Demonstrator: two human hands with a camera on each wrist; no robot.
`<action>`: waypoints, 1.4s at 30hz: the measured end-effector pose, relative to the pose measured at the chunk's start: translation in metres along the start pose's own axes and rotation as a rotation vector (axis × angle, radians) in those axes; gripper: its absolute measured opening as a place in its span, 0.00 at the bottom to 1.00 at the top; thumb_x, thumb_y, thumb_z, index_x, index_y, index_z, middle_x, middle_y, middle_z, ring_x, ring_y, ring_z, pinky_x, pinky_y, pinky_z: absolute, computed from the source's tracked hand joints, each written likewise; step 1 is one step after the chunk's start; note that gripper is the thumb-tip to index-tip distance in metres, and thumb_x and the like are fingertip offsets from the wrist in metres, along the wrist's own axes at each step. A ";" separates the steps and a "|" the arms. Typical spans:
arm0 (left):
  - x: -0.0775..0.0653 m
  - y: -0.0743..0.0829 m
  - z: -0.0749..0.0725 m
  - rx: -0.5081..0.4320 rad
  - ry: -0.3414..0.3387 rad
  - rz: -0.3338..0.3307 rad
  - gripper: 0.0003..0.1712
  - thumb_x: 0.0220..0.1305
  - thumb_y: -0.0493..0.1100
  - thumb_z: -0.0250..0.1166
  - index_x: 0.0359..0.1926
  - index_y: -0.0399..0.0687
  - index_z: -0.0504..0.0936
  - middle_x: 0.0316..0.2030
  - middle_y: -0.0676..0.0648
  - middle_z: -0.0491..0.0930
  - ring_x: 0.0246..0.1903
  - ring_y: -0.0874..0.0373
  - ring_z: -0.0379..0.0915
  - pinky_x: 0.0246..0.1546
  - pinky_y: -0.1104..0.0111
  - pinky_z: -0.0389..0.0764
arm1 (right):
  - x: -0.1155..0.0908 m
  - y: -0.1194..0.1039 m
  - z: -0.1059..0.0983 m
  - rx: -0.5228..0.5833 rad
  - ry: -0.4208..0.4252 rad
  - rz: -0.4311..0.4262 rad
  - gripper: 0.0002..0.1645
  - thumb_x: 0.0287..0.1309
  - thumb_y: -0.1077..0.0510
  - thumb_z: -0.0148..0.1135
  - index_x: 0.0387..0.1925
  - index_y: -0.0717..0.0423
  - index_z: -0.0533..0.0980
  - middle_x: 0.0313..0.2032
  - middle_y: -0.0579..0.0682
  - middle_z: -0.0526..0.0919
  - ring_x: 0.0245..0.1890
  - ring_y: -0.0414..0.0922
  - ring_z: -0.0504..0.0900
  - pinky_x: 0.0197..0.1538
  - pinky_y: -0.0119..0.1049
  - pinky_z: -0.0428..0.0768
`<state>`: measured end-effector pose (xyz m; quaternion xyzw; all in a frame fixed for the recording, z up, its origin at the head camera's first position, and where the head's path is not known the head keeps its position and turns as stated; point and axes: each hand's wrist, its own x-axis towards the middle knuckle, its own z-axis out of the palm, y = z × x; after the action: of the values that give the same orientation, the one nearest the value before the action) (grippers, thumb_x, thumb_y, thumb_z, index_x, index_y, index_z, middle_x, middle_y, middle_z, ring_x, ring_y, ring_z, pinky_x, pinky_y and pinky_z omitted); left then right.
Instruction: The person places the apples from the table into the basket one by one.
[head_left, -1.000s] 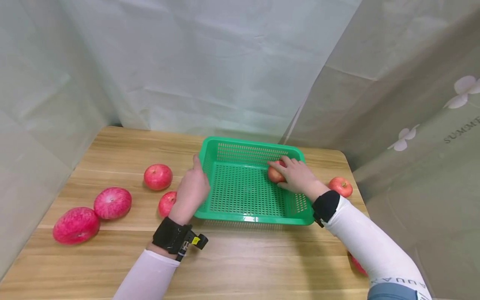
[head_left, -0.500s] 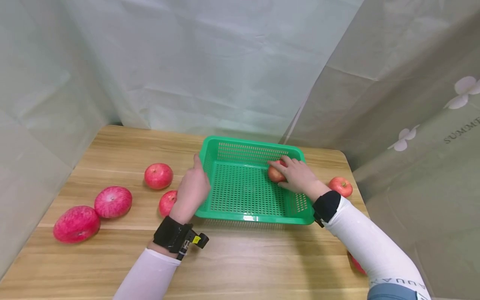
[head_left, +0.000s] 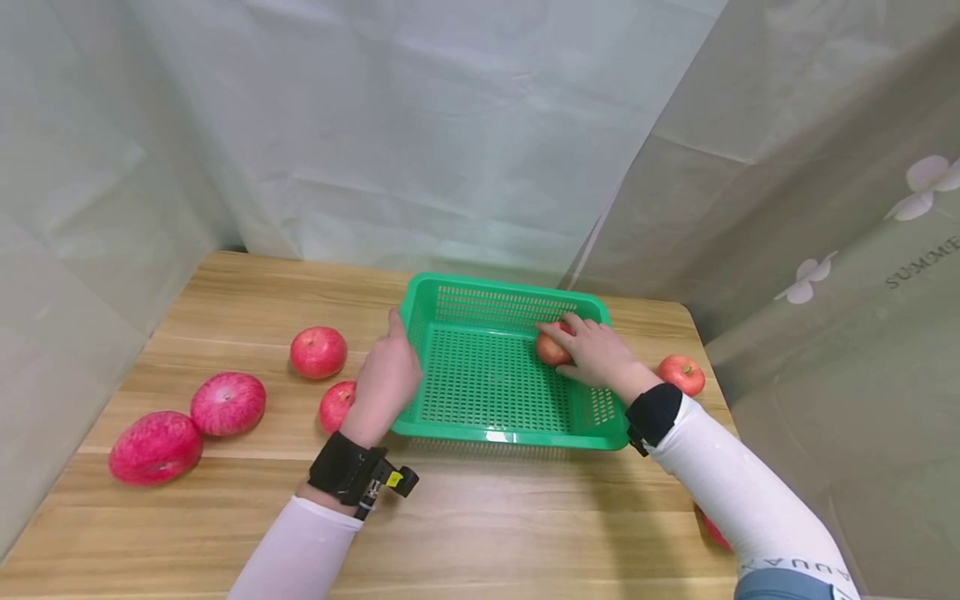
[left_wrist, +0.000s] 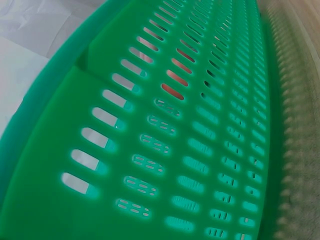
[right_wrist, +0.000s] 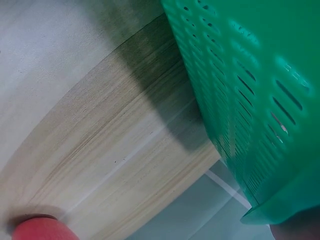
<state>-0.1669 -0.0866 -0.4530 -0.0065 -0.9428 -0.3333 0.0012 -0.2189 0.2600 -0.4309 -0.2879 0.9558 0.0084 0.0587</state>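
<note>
- R hand (head_left: 592,354): fingers + thumb curled round held apple (head_left: 551,347), inside green basket (head_left: 487,379) at its R end; can't tell if apple touches basket floor
- L hand (head_left: 387,379): at basket's L rim, one finger straight, pointing away from person; other fingers hidden, so can't tell if they grip rim
- small apple (head_left: 335,406): just L of L hand, partly hidden by it
- upper apple (head_left: 318,352): near, L of L fingers, a bit beyond small apple
- pink fruit (head_left: 228,403) + long pink fruit (head_left: 156,447): well L of L fingers, side by side, approx. touching
- outer apple (head_left: 681,375): R of R fingers, outside basket, stem up
- red fruit (head_left: 715,531): R of R fingers, nearer person; partly behind white R sleeve (head_left: 750,492)
- wood table (head_left: 495,533): under all, incl. basket; pale cloth (head_left: 420,142) hangs beyond fingers
</note>
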 end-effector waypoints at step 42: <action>0.006 -0.009 0.000 -0.129 -0.043 -0.044 0.41 0.81 0.38 0.51 0.83 0.31 0.41 0.47 0.24 0.81 0.38 0.36 0.85 0.30 0.52 0.84 | -0.098 0.034 -0.039 0.233 0.028 0.187 0.49 0.71 0.47 0.71 0.85 0.44 0.58 0.79 0.69 0.57 0.76 0.73 0.61 0.70 0.73 0.65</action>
<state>-0.1730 -0.0930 -0.4585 0.0067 -0.9190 -0.3932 -0.0269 -0.1610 0.3398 -0.3816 -0.1892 0.9737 -0.1010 0.0775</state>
